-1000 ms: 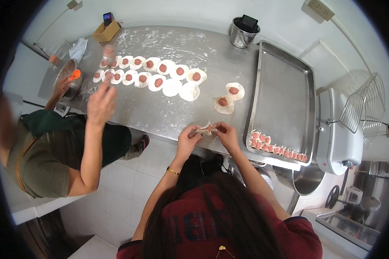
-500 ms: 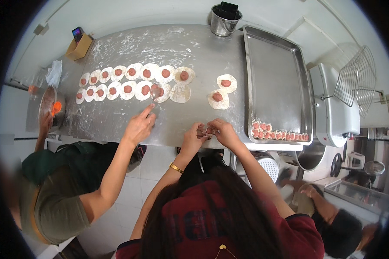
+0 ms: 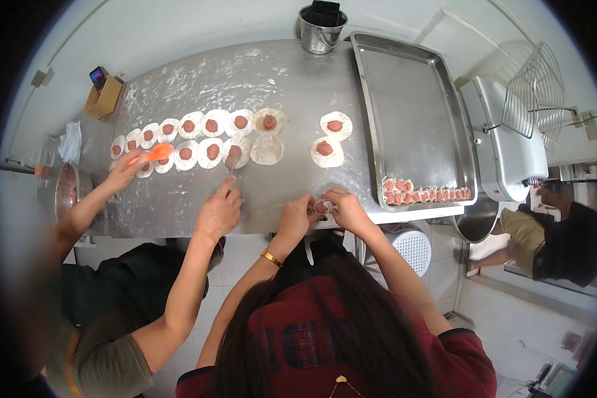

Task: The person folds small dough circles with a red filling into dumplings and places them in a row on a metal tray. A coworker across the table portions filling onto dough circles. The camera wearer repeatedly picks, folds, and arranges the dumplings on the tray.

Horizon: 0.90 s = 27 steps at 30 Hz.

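Note:
At the table's near edge my left hand (image 3: 294,219) and my right hand (image 3: 347,211) pinch a small open-topped dumpling (image 3: 321,207) between their fingertips, its pink filling showing inside the pale wrapper. Just beyond my hands lie two round wrappers with pink filling, the nearer wrapper (image 3: 326,152) touching the farther wrapper (image 3: 335,125). To the right, a large steel tray (image 3: 411,119) holds several finished dumplings (image 3: 426,194) packed along its near end.
Two rows of filled wrappers (image 3: 212,124) lie left on the floured steel table (image 3: 199,73); one wrapper (image 3: 267,150) is bare. A co-worker on the left holds a metal spoon (image 3: 230,167) and an orange utensil (image 3: 158,154). Beyond stands a steel bucket (image 3: 322,36); another person (image 3: 564,239) is at right.
The co-worker's orange utensil has moved from the bowl to over the wrappers, and their spoon is on filling slightly further left. My hands still hold the dumpling. The view has shifted slightly.

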Tool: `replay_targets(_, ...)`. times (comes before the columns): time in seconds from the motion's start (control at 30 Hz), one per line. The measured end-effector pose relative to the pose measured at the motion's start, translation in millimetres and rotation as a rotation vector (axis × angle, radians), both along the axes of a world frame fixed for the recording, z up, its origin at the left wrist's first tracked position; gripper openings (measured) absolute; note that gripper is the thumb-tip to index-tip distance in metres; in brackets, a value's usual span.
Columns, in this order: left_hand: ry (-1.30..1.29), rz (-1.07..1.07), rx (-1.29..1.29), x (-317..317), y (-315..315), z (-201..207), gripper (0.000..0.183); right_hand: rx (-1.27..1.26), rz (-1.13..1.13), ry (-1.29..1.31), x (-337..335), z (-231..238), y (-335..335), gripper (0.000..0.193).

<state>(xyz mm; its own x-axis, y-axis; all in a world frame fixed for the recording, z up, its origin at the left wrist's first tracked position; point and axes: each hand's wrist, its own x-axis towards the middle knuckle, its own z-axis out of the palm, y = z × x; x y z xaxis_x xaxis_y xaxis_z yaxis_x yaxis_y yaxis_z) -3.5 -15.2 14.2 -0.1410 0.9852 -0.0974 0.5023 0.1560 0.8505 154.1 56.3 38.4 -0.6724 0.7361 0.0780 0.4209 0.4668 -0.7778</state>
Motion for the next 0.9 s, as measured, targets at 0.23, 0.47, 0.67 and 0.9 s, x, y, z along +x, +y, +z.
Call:
replay_targets(0.23, 0.197, -0.026, 0.021, 6.5, 3.7, 1.0, 0.037, 0.000, 0.057, 0.008, 1.6, 5.3, 4.3, 0.036)
replay_targets(0.47, -0.016, -0.027, 0.109, 0.1, 1.2, -3.3, 0.032, -0.036, -0.017, -0.049, 8.0, -0.8, 2.3, 0.032)
replay_targets(0.67, 0.063, -0.011, 0.025, 9.8, 8.6, 3.1, 0.029, 0.021, 0.052, -0.011, 6.6, -7.7, 12.2, 0.032)
replay_targets(0.9, -0.068, 0.003, -0.005, 13.9, 6.8, 8.6, 0.025, 0.010, -0.008, -0.012, 11.4, -3.0, 6.2, 0.033)
